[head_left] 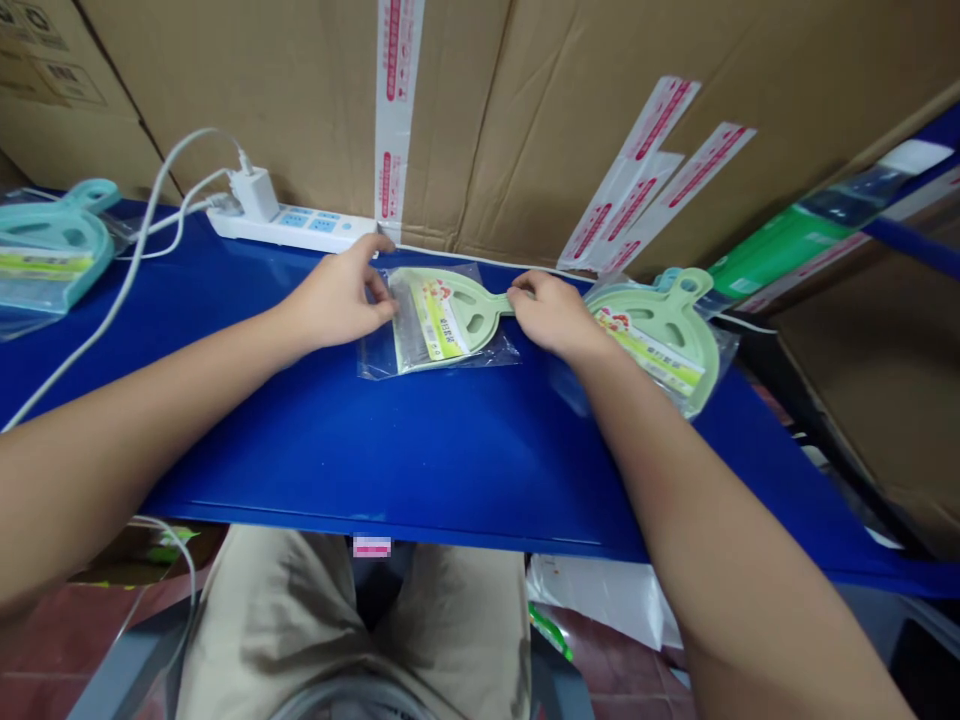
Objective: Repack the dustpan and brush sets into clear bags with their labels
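Observation:
A light green dustpan (484, 298) lies in a clear plastic bag on the blue table, its handle pointing right. A yellow-green label with red print covers part of it. My left hand (341, 295) is at the bag's left edge, thumb and a fingertip closed on the plastic while the index finger sticks out above. At the other end, my right hand (551, 312) has its fingers closed around the handle's end. Just beyond my right wrist lies another bagged green dustpan (686, 335), partly hidden by my forearm, with a bit of blue behind it.
A bagged blue dustpan (90, 250) lies at the far left. White cables run to a power strip (315, 228) with a charger (255, 193) plugged in. Taped cardboard (300, 90) stands along the back of the blue table (390, 450). A green-labelled bottle (795, 240) leans at the right.

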{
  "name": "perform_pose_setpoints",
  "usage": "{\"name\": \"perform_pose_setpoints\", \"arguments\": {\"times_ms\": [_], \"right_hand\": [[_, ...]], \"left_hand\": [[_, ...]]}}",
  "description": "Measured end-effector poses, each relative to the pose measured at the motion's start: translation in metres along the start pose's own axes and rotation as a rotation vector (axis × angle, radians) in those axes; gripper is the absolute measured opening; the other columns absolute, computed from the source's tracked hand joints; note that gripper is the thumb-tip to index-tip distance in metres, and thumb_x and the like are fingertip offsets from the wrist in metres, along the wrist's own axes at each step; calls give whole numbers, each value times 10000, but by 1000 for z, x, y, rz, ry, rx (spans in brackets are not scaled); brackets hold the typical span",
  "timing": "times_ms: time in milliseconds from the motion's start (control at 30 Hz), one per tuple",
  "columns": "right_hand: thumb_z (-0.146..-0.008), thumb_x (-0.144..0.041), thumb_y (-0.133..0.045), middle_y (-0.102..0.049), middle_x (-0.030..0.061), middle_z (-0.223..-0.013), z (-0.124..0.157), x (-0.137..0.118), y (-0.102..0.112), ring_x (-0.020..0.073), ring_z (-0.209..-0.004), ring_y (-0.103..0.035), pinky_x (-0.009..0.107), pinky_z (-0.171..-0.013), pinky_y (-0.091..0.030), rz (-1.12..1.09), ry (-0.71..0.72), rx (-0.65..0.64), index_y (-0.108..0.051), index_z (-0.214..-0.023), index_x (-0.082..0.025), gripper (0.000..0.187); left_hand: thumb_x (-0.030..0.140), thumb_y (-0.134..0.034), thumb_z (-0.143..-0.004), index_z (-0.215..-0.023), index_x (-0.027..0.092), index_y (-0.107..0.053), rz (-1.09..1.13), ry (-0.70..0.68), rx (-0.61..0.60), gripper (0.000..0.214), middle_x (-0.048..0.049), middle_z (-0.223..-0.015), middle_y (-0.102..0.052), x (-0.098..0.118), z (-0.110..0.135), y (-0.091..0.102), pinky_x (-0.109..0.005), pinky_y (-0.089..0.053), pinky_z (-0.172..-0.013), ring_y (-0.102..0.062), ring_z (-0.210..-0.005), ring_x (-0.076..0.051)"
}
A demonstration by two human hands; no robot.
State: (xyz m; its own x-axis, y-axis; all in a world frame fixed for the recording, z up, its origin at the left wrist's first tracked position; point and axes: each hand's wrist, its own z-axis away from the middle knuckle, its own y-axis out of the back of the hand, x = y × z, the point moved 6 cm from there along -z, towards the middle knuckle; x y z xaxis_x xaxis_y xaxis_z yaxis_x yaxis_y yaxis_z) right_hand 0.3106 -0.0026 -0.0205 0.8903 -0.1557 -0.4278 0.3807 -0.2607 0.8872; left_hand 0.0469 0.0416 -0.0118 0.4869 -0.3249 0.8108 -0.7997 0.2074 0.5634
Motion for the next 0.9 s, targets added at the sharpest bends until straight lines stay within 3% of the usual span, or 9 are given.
{"name": "perform_pose_setpoints", "arguments": {"times_ms": [67,133,200,300,367,500,633,733,900], "right_hand": [[-1002,-253,-609,-840,186,-1132,2,6,4,363,-1097,-802,493,-995,-634,-11,-139,-27,-772,-1069,-200,184],[-996,-223,-605,-812,134,-892,6,9,4,297,-801,-777,434,-792,-645,-93,-245,-81,-748,-1040,-200,151],[-1008,-169,-585,-704,48,-672,12,6,6,216,-570,-647,343,-596,-566,-212,-324,-107,-701,-995,-211,124],[-1041,-88,-572,-545,-43,-548,20,0,8,141,-466,-522,231,-462,-427,-361,-431,-88,-593,-923,-237,191],[-1060,-55,-572,-507,-71,-563,24,-3,9,112,-469,-518,182,-445,-419,-456,-488,-67,-531,-902,-246,251],[-1075,-11,-540,-568,-61,-680,28,-5,5,89,-539,-593,151,-487,-515,-702,-580,1,-500,-930,-230,266],[-1048,71,-513,-642,-30,-755,29,-8,6,70,-598,-648,136,-600,-599,-918,-598,77,-525,-908,-206,311],[-1021,105,-553,-608,-33,-723,31,-8,22,56,-584,-635,120,-608,-596,-915,-582,157,-560,-818,-177,348],[-1004,123,-578,-603,-17,-614,37,7,61,42,-467,-548,79,-444,-463,-727,-606,179,-610,-717,-151,398]], "left_hand": [[25,-845,-796,-1303,243,-702,-48,-3,5,570,48,-739,-682,-5,-3,7,-267,-499,-826,-709,-839,-217],[56,-859,-784,-1279,245,-699,-51,33,-16,554,45,-730,-690,-13,-7,11,-270,-481,-767,-688,-788,-211],[93,-886,-762,-1234,239,-698,-59,69,-53,529,40,-715,-698,-21,-12,13,-277,-460,-718,-653,-713,-203],[166,-912,-729,-1112,257,-701,-102,56,-106,447,42,-705,-703,-26,-18,14,-279,-450,-701,-632,-672,-196],[224,-899,-728,-1086,258,-706,-164,45,-141,408,45,-719,-705,-26,-20,15,-283,-468,-735,-650,-694,-199],[308,-823,-792,-1230,223,-695,-288,78,-231,465,32,-801,-722,-27,-19,16,-316,-506,-796,-653,-701,-189],[301,-760,-849,-1358,191,-647,-207,151,-253,533,21,-761,-660,-32,-21,19,-316,-480,-672,-552,-594,-158],[269,-736,-893,-1371,164,-642,-110,178,-230,498,21,-736,-617,-36,-23,23,-309,-467,-644,-499,-564,-130],[170,-720,-930,-1343,145,-670,-64,201,-234,416,2,-779,-673,-39,-24,25,-304,-494,-665,-526,-561,-107]]}}
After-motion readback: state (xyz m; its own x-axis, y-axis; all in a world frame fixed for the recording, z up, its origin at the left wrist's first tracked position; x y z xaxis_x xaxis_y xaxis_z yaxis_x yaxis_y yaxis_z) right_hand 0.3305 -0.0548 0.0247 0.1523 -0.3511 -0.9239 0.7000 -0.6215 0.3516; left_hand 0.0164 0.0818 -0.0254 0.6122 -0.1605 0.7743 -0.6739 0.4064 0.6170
